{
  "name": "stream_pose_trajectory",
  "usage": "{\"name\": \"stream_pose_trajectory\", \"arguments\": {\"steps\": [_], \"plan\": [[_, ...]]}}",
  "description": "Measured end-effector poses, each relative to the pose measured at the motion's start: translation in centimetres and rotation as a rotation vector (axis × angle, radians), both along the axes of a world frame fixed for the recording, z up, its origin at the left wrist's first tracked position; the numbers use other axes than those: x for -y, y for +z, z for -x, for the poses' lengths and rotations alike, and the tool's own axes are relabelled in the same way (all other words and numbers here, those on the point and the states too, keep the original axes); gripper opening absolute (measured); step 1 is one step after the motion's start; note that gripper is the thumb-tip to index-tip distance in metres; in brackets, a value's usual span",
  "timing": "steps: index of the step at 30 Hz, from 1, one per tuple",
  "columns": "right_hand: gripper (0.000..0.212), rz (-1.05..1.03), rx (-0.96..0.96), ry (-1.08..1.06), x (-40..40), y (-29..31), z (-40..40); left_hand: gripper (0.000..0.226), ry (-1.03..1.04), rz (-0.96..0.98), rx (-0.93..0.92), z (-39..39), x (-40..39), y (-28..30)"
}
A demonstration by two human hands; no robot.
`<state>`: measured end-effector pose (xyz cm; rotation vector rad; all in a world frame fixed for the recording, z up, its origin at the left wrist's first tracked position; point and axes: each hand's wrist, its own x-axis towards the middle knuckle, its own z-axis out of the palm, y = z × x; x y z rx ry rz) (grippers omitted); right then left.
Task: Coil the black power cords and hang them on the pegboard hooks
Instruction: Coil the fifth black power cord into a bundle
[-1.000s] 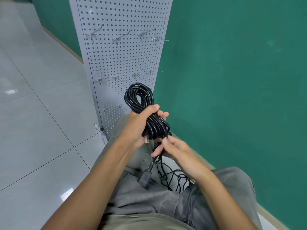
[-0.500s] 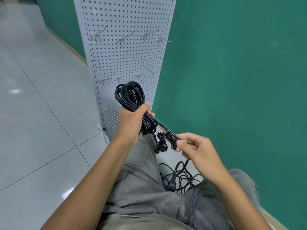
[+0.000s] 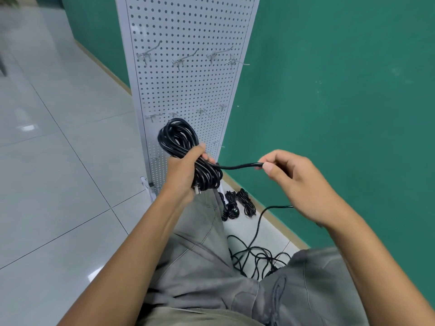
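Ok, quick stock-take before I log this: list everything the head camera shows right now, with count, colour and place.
coil of cord: one, black, gripped in the left hand, in front of the pegboard's lower part
loose cord end: one, black, runs from the coil to the right hand
tangled cord: loose loops, black, on the floor between the legs
coiled bundles: about three, black, on the floor by the wall
pegboard: one, white, upright against the wall
hooks: several, metal, in rows on the pegboard, all bare
wall: green, right side
floor: pale glossy tiles, left
trousers: grey, bottom centre
left hand: grips the coil
right hand: pinches the cord end
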<state>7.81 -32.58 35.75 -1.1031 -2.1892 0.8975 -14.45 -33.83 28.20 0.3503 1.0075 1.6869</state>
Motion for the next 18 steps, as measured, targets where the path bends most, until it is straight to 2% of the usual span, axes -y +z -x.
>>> {"name": "stream_pose_trajectory", "arguments": {"steps": [4,8,13,18], "plan": [[0.014,-0.129,0.011,-0.002,-0.5,2.2,0.7,0.021,-0.250,0.002,-0.102,-1.1,0.4,-0.2],[0.004,-0.099,-0.002,-0.009,-1.1,3.5,1.1,0.024,-0.403,-0.072,-0.206,-3.3,1.2,0.3],[0.006,-0.002,0.144,0.060,-1.2,4.9,0.8,0.026,-0.402,-0.095,-0.214,-4.8,1.3,0.2],[0.008,0.074,0.237,0.123,-0.4,5.2,0.5,0.016,-0.345,0.003,-0.076,-4.0,0.9,0.3]]}}
